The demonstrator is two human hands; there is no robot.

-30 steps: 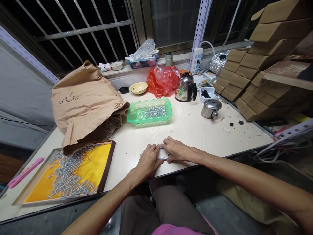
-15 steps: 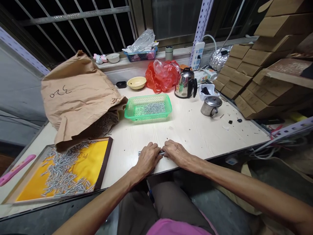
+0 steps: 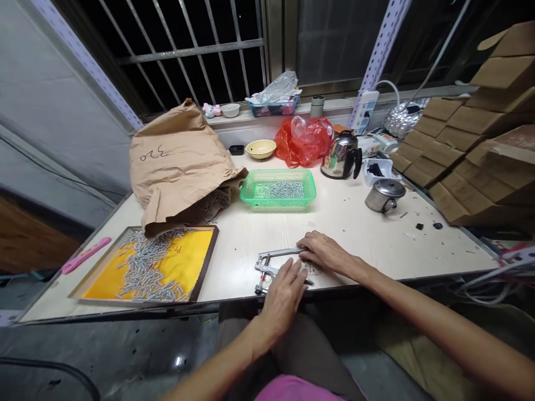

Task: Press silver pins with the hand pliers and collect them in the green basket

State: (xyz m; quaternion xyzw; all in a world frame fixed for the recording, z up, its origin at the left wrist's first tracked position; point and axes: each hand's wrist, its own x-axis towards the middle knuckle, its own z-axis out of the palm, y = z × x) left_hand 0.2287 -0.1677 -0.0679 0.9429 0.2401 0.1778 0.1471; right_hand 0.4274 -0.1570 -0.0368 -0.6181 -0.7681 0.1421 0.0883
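A silver plier-like hand tool (image 3: 267, 263) lies on the table near its front edge. It has two long handles, a coil spring and a small red part at its left end. My left hand (image 3: 286, 292) rests over the lower handle with its fingers stretched out and lying flat. At the right end of the upper handle, the bent fingers of my right hand (image 3: 326, 253) close on its tip. Part of the lower handle is hidden under my left fingers. Beyond the hands stands a green plastic basket (image 3: 246, 195) with many small metal pins in it.
At left, a shallow tray (image 3: 204, 259) with a yellow bottom holds more metal pins, beside a pink-handled object (image 3: 86, 255). A large brown paper bag (image 3: 179, 161) leans over it. Behind are a kettle (image 3: 340, 156), a lidded metal cup (image 3: 382, 196) and stacked cardboard boxes (image 3: 472, 150).
My hands have moved apart from being close together over the tool, which now shows much more. My left fingers have straightened. The whole view has shifted, so the scene sits further right.
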